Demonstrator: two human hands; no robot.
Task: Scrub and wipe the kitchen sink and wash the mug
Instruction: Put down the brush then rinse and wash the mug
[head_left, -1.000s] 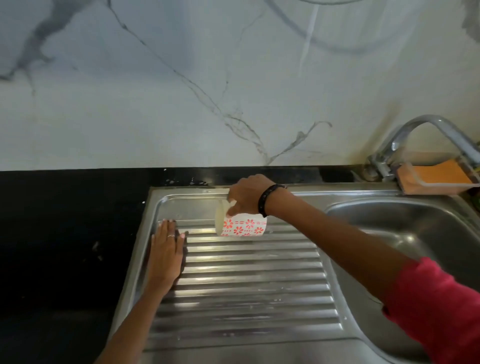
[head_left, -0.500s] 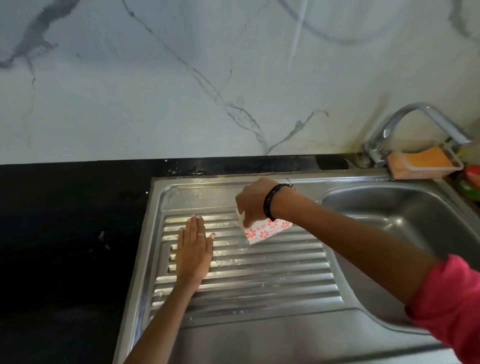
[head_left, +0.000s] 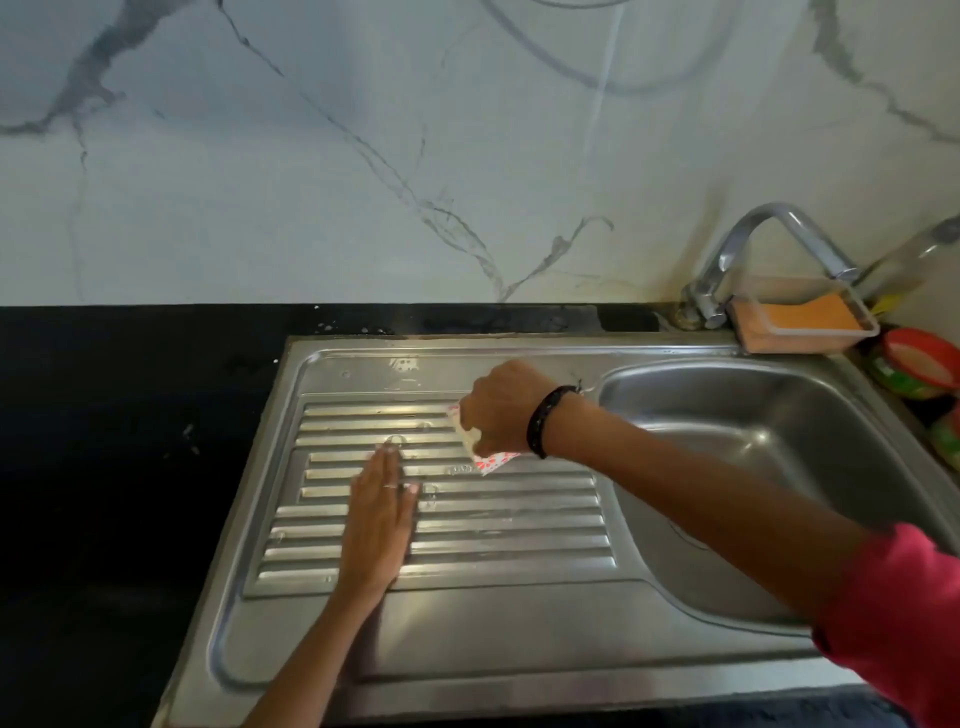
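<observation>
**One small mug, tipped over wet steel**

One mug (head_left: 488, 457), white with red flowers, sits low over the ribbed draining board (head_left: 519, 525), mostly hidden under the right hand (head_left: 501, 408); that hand's fingers are curled round it from above, gripping it near the rim, and the mug looks tilted rather than upright; whether it touches the ribs cannot be told. The left hand (head_left: 379, 525) lies flat on the board with straight fingers, holding nothing, well to the left of the mug. To the right lies the sink basin (head_left: 769, 467); behind it the tap (head_left: 748, 244) and a clear tray with an orange sponge (head_left: 808, 317).

Judging by its look, the mug is ceramic: stiff, fairly light for one hand, and breakable if knocked on the steel; droplets on the board suggest it is wet, so probably slippery. A surer hold would wrap the body or hook the handle, which is not visible here; a grip at the rim alone risks a slip; setting it down gently on the ribs matters.
</observation>
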